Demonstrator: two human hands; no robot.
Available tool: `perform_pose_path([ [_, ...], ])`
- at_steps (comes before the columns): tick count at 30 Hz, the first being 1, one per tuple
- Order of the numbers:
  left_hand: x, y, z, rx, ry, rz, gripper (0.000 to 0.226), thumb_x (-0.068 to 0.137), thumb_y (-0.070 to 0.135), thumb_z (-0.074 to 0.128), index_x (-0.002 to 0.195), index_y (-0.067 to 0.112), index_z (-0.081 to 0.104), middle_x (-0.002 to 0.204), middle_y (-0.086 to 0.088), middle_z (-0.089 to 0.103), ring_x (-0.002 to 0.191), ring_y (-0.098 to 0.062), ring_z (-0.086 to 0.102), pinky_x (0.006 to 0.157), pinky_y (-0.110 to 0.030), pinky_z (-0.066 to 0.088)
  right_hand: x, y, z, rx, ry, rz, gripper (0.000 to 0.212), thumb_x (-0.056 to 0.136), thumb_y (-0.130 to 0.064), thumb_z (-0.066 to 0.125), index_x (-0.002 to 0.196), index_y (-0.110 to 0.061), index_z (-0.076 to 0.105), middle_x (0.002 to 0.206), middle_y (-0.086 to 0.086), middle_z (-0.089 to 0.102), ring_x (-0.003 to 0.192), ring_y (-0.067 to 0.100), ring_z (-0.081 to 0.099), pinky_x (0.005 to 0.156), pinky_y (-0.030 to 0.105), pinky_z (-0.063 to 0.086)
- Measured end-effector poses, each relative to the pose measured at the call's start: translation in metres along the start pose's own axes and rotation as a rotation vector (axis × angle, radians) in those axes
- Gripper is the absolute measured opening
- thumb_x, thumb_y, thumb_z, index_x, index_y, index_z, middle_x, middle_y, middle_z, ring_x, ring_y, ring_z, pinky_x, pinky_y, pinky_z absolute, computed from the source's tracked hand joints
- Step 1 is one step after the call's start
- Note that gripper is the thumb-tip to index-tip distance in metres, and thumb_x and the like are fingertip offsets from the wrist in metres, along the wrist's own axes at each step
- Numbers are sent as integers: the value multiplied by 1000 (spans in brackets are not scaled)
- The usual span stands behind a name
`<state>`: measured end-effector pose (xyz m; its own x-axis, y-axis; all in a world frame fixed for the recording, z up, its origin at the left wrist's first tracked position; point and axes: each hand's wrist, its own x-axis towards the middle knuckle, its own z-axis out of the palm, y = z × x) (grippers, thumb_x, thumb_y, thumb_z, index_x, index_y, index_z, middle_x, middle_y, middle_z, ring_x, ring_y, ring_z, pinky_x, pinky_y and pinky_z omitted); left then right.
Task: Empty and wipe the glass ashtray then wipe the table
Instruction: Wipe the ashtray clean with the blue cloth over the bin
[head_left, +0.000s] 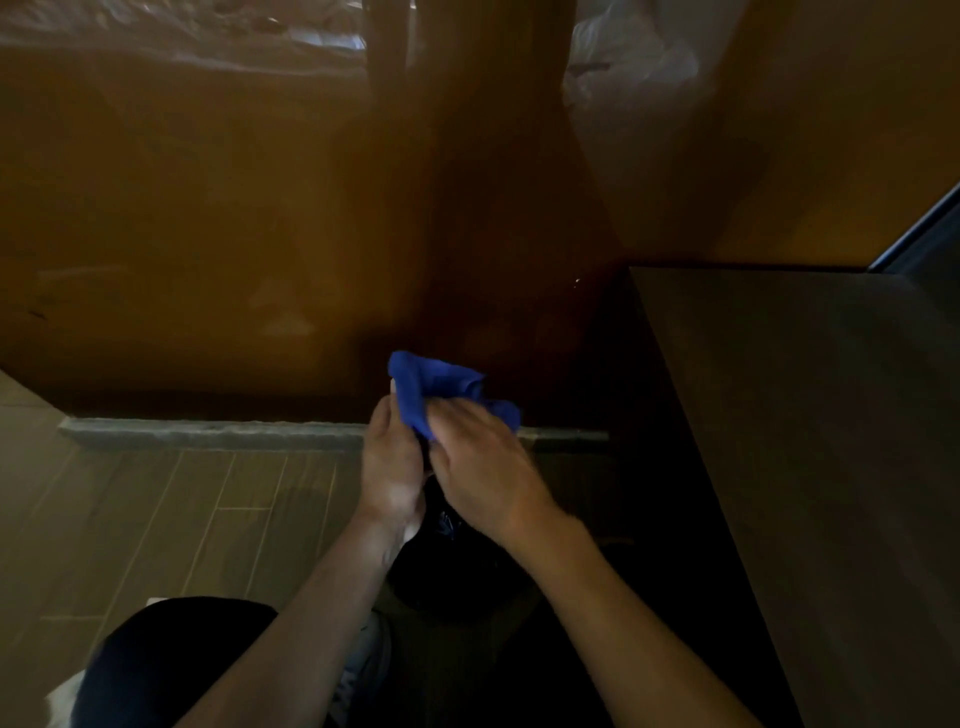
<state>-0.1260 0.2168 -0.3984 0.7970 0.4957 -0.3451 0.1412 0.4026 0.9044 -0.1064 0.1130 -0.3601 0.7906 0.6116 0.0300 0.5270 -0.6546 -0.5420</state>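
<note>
One blue cloth and two bare hands fill the middle of the view, with one dark tabletop running along the right side and a brown wooden wall behind. The left hand and the right hand meet at the cloth, held above the tiled floor and to the left of the tabletop, not over it. The cloth is bunched, its far end standing up beyond the fingers. The left hand's grip is closed around the cloth's near left part, and a small pale edge shows just beyond its fingertips; what that is cannot be told. The right hand lies curled over the cloth from the right, its grip closed on the fabric. Whether a glass ashtray sits inside the cloth is hidden by the fabric and the hands. Below the wrists lies a dark round shape, too dim to identify. At the far right, a crumpled pale plastic sheet is blurred. At the near left, a dark-clothed knee is cut off by the frame's lower edge.
</note>
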Motion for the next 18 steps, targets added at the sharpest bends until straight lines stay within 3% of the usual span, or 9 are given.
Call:
perform_pose_path([
  [2, 2, -2, 0, 10, -1, 21, 49, 108, 54, 44, 120, 15, 70, 108, -8, 80, 105, -23, 77, 92, -40, 59, 1, 2, 11, -152, -108, -40, 51, 108, -29, 32, 159, -22, 30, 165, -3, 34, 153, 12, 26, 129, 40, 11],
  [4, 1, -4, 1, 46, -9, 43, 49, 109, 52, 43, 121, 13, 69, 111, -10, 79, 104, -20, 77, 91, -36, 59, -2, 5, 15, -278, -129, 8, 54, 109, -32, 30, 161, -20, 24, 168, 0, 26, 155, 15, 22, 128, 39, 3],
  [7, -1, -5, 2, 131, 15, 115, 44, 108, 51, 44, 118, 14, 67, 105, -7, 74, 95, -19, 73, 77, -26, 57, -9, -4, 15, -389, -127, 123, 42, 106, -27, 35, 142, -11, 49, 150, 10, 51, 138, 25, 48, 122, 44, 26],
  [10, -1, -5, -3, 111, 54, 114, 46, 107, 53, 45, 114, 13, 65, 100, -9, 69, 90, -27, 66, 79, -38, 55, -15, -15, 9, -315, -148, 128, 21, 103, -24, 40, 110, -17, 59, 113, 6, 67, 109, 24, 61, 103, 43, 42],
  [13, 3, 0, -8, 13, 15, 21, 49, 108, 53, 46, 116, 11, 68, 106, -15, 74, 96, -30, 72, 87, -43, 59, -14, -17, -4, -35, -186, 176, 21, 105, -21, 38, 113, -18, 57, 114, 4, 63, 106, 20, 57, 102, 41, 41],
  [15, 5, 4, -10, 22, 28, 37, 46, 109, 50, 44, 112, 11, 69, 100, -11, 76, 92, -20, 74, 79, -31, 60, -14, -12, -20, 202, -218, 253, 27, 107, -21, 36, 124, -16, 57, 123, 8, 61, 109, 23, 57, 96, 38, 41],
  [18, 10, 13, -16, 163, 159, 171, 43, 110, 50, 42, 111, 14, 66, 95, 0, 69, 82, -8, 68, 69, -24, 53, -22, -1, -45, 331, -100, 249, 24, 108, -24, 36, 118, -23, 58, 109, 2, 65, 98, 19, 62, 87, 37, 46],
])
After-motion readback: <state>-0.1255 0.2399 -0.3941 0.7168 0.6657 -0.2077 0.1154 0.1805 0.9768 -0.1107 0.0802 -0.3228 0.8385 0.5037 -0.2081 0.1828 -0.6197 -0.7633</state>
